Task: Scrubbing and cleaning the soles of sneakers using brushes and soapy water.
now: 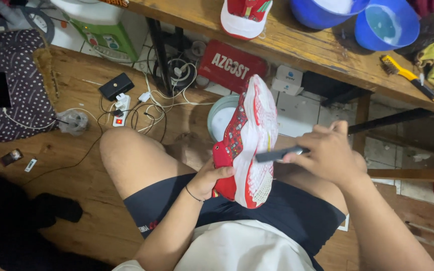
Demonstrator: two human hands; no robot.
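**Shoe held over lap, tool at sole**

The left hand [212, 179] is closed around the heel of the red-and-white shoe [247, 140], holding it sole-up above the lap. Right of the shoe, the right hand [327, 153] grips a dark tool [277, 154], its tip touching the sole.

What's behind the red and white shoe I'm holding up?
Behind the red and white shoe a pale round tub shows on the floor; the shoe hides its right side, and what it holds is unclear.
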